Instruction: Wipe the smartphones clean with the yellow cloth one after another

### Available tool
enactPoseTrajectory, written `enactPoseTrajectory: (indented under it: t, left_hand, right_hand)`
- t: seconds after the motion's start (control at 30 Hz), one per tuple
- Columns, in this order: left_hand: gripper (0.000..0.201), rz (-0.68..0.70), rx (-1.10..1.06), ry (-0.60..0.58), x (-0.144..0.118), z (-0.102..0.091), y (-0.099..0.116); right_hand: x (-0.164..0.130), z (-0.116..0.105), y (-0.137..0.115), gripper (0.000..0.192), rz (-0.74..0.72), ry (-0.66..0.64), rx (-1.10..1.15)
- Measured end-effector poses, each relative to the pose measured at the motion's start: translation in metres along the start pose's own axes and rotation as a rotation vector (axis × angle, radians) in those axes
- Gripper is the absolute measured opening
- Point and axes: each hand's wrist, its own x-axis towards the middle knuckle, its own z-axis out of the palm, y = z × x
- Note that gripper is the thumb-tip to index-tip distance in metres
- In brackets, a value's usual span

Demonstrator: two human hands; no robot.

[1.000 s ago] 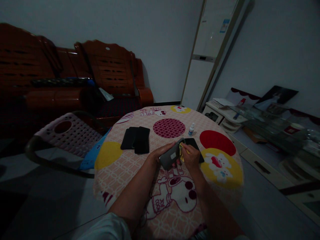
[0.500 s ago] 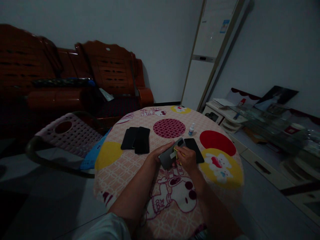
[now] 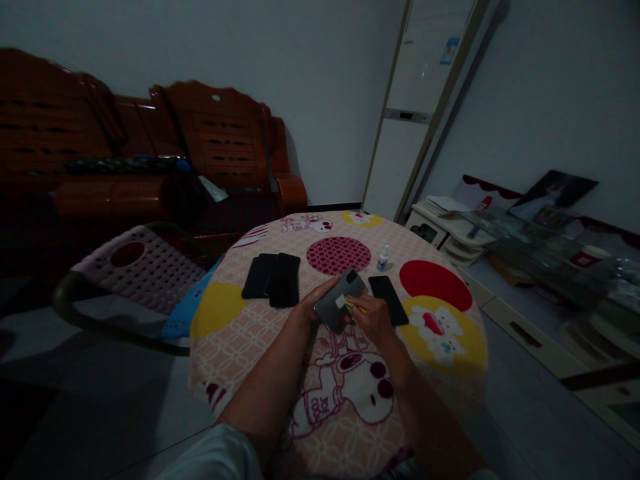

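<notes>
left hand [image 3: 311,308] clasps the grey phone [image 3: 340,299] above the counter [image 3: 225,333]; right hand [image 3: 373,319] pinches a yellow cloth [image 3: 351,306] against it, mid-wipe; next calls for steady strokes.

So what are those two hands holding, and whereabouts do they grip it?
The left hand holds a grey phone by its lower end, back facing up. The right hand pinches a small yellow cloth against it.

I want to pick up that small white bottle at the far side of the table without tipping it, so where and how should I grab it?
Probably pinch the small bottle around its body just below the cap, coming from above or its near side. It stands upright and alone on the tablecloth, past the lone black phone, so both flanks look free.
</notes>
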Motion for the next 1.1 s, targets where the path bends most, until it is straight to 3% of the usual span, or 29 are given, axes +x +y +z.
enactPoseTrajectory:
  t: [0.17,0.47,0.67,0.83,1.1]
  left_hand:
    - [0.065,0.008,-0.025,-0.016,-0.005,0.003,0.009]
    - [0.05,-0.085,0.048,0.052,-0.001,0.007,0.0]
    - [0.049,0.044,-0.089,0.03,0.001,0.0,0.004]
    - [0.048,0.057,-0.139,0.061,0.004,-0.006,0.004]
    - [0.049,0.095,-0.19,0.009,0.01,-0.008,0.001]
  right_hand:
    - [-0.001,0.002,0.002,0.023,0.009,-0.019,0.021]
    - [0.002,0.0,-0.003,0.026,0.043,0.084,0.014]
    - [-0.001,0.004,-0.002,0.023,0.098,0.029,0.101]
    - [-0.002,0.007,-0.005,0.021,0.059,-0.053,0.132]
    - [0.0,0.006,-0.008,0.023,0.11,-0.004,0.233]
